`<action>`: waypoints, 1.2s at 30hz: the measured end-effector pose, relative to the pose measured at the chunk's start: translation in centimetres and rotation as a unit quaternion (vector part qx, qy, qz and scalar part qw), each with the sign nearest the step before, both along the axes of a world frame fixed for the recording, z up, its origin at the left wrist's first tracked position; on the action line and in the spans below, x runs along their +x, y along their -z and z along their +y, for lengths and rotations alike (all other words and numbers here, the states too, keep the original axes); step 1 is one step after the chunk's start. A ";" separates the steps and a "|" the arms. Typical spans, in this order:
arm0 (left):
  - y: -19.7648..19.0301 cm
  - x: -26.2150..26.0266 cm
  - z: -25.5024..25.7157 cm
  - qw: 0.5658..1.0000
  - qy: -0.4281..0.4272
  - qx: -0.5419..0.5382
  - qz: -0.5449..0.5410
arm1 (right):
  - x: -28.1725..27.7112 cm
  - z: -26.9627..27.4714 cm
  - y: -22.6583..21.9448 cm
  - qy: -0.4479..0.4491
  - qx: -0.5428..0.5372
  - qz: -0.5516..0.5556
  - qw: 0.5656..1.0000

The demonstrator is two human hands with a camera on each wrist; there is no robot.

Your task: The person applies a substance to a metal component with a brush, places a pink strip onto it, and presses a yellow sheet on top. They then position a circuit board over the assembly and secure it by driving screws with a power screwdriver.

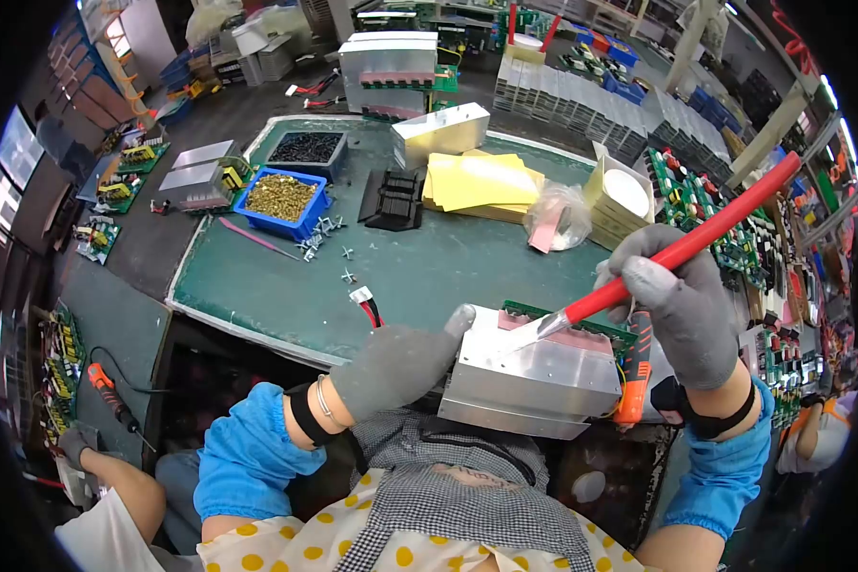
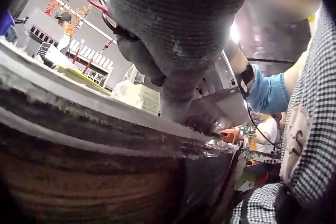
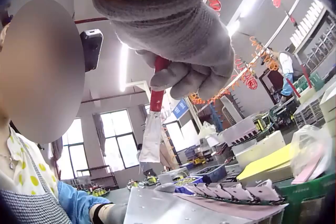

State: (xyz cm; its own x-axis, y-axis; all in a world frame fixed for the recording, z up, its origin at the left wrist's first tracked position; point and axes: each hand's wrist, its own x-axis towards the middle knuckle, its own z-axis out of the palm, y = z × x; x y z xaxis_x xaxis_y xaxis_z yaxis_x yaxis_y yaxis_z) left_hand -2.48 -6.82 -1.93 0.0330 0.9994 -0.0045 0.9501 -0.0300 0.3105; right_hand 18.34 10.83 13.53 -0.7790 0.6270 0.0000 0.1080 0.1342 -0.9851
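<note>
Metal case [image 1: 534, 389] lying crosswise at my counter's [image 1: 429, 267] near edge, left hand [image 1: 391, 367] touching its left end, curl unclear, right hand [image 1: 691, 319] gripping the brush [image 1: 725, 212], slanting down-left over the top.

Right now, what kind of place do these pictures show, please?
Probably an electronics assembly workshop: many green circuit boards lie at the right, a blue bin of small brass-coloured parts stands on the green workbench, and the gloved right hand holds a red-handled brush.

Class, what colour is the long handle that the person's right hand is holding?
The handle is red; the head view shows it best.
</note>
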 end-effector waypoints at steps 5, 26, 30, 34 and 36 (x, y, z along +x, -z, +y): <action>1.9 -0.5 -0.5 0.993 0.030 0.113 -0.005 | -0.7 0.3 0.8 -0.024 -0.028 -0.016 0.999; 1.1 -0.1 -0.5 0.997 0.009 0.079 -0.009 | -0.6 2.4 0.3 -0.082 0.035 -0.134 0.987; 0.4 0.0 -0.5 0.998 0.008 0.060 -0.005 | 0.4 1.9 -0.7 -0.051 0.004 -0.140 0.989; 0.7 0.0 -0.5 0.998 0.007 0.066 0.001 | 2.2 2.8 -1.2 -0.024 0.027 -0.170 0.985; 0.8 0.0 -0.5 0.998 0.007 0.070 0.008 | 3.2 3.2 -1.2 -0.009 0.023 -0.180 0.983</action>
